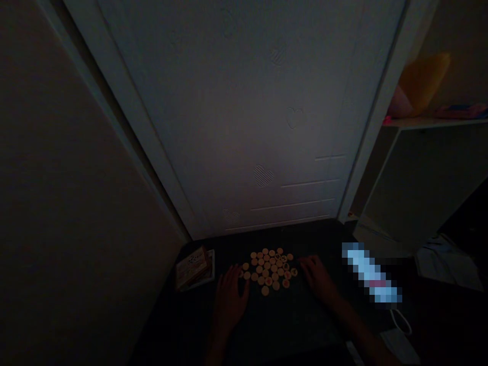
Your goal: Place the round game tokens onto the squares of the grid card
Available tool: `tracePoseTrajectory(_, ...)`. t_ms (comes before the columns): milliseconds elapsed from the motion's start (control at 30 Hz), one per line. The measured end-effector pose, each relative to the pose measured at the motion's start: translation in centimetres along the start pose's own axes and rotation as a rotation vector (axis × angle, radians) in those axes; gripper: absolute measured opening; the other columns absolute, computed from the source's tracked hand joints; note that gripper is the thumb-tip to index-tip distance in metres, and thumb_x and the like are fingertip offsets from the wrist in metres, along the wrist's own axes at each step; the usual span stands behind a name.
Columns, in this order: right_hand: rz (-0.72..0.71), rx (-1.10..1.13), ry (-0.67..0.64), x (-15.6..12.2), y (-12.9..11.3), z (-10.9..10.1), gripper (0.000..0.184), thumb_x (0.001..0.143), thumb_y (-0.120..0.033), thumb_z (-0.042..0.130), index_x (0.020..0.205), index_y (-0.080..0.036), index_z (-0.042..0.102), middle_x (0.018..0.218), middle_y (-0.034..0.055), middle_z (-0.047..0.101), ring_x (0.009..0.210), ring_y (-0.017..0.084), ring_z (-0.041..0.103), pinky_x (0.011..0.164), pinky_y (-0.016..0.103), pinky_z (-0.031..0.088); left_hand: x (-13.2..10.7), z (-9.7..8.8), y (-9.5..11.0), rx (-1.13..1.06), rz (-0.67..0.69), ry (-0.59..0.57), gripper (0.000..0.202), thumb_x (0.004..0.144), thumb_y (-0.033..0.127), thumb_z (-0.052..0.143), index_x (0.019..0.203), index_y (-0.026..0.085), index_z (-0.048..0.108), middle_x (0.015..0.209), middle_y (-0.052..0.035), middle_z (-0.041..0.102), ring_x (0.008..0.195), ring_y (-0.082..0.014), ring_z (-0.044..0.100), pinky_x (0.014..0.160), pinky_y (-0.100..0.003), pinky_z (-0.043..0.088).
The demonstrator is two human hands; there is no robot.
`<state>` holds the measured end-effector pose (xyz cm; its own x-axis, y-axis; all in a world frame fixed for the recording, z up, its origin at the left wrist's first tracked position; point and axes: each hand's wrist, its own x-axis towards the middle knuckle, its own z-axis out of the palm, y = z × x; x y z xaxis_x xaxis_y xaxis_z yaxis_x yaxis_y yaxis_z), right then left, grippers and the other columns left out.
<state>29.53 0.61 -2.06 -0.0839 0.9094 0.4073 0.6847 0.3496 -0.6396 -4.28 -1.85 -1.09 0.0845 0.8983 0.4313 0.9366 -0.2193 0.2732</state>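
Note:
Many round tan game pieces [267,266], which look like Chinese chess pieces, lie loosely spread on the dark table. A few show red or dark characters; most look plain on top. At the left edge of the spread rests my left hand [232,295], palm down, its fingers stretched out beside the nearest pieces. One piece lies partly at its fingertips, and I cannot tell whether they touch it. My right hand [317,278] lies on the table just right of the pieces, fingers extended and holding nothing.
A box with its printed lid [191,267] askew stands left of my left hand. On the right lies a bright, pixelated object [371,274] with a white cord [401,323]. A pale panel with heart patterns [263,175] rises behind the dark table [282,325].

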Motion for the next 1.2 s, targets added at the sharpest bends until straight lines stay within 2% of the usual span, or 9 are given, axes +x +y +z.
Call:
tracePoseTrajectory(133, 0.046, 0.019, -0.007, 0.1, 0.3, 0.2, 0.028, 0.100, -0.033, 0.044, 0.116, -0.026, 0.066, 0.111, 0.0103, 0.066, 0.101, 0.025, 0.064, 0.092, 0.040, 0.052, 0.0, 0.0, 0.0, -0.005, 0.004, -0.006, 0.047, 0.097, 0.040, 0.047, 0.140, 0.021, 0.051, 0.145, -0.0097, 0.057, 0.139, -0.0288, 0.047, 0.116, -0.055, 0.033)
tracePoseTrajectory(267, 0.108, 0.030, -0.029, 0.5, 0.6, 0.4, 0.026, 0.100, -0.033, 0.042, 0.104, -0.024, 0.066, 0.101, 0.0087, 0.070, 0.092, 0.024, 0.066, 0.085, 0.037, 0.052, 0.0, 0.1, 0.0, -0.004, -0.002, 0.008, 0.046, 0.096, 0.041, 0.048, 0.138, 0.021, 0.053, 0.143, -0.0104, 0.058, 0.138, -0.0292, 0.048, 0.115, -0.054, 0.035)
tracePoseTrajectory(467, 0.123, 0.044, -0.026, 1.7, 0.7, 0.6, 0.023, 0.097, -0.035, 0.047, 0.099, -0.023, 0.066, 0.095, 0.0068, 0.071, 0.084, 0.022, 0.068, 0.076, 0.033, 0.052, -0.1, 0.3, -0.1, -0.004, 0.007, 0.016, 0.048, 0.096, 0.041, 0.049, 0.139, 0.021, 0.053, 0.144, -0.0108, 0.057, 0.137, -0.0298, 0.048, 0.114, -0.054, 0.037)
tracePoseTrajectory(767, 0.113, 0.047, -0.040, 3.3, 0.5, 1.3, 0.021, 0.091, -0.037, 0.055, 0.088, -0.023, 0.071, 0.092, 0.0064, 0.072, 0.085, 0.022, 0.067, 0.079, 0.033, 0.051, -0.1, 0.1, -0.1, 0.003, -0.001, 0.015, 0.047, 0.096, 0.041, 0.049, 0.139, 0.021, 0.052, 0.145, -0.0106, 0.057, 0.138, -0.0291, 0.048, 0.115, -0.054, 0.036)
tracePoseTrajectory(867, 0.127, 0.047, -0.043, 3.5, 0.6, 1.0, 0.026, 0.093, -0.037, 0.051, 0.091, -0.022, 0.071, 0.093, 0.0071, 0.073, 0.088, 0.023, 0.068, 0.081, 0.034, 0.052, -0.1, -0.1, 0.0, 0.001, -0.002, 0.003, 0.047, 0.096, 0.041, 0.048, 0.138, 0.021, 0.053, 0.145, -0.0103, 0.057, 0.138, -0.0289, 0.048, 0.116, -0.054, 0.035)
tracePoseTrajectory(1000, 0.137, 0.058, -0.080, 4.3, 1.0, 0.2, 0.034, 0.098, -0.039, 0.043, 0.105, -0.022, 0.071, 0.104, 0.0090, 0.074, 0.096, 0.023, 0.069, 0.086, 0.036, 0.053, -0.1, -0.3, 0.2, -0.014, -0.005, 0.002, 0.048, 0.096, 0.042, 0.049, 0.139, 0.021, 0.052, 0.145, -0.0101, 0.056, 0.139, -0.0289, 0.047, 0.116, -0.054, 0.035)
tracePoseTrajectory(1200, 0.046, 0.063, -0.250, 6.7, 0.2, 0.1, 0.028, 0.087, -0.035, 0.061, 0.110, -0.023, 0.073, 0.103, 0.0068, 0.074, 0.088, 0.020, 0.070, 0.079, 0.032, 0.055, 0.0, -0.3, 0.3, -0.013, -0.009, -0.003, 0.047, 0.096, 0.041, 0.050, 0.138, 0.020, 0.053, 0.144, -0.0113, 0.057, 0.138, -0.0297, 0.048, 0.115, -0.056, 0.035)
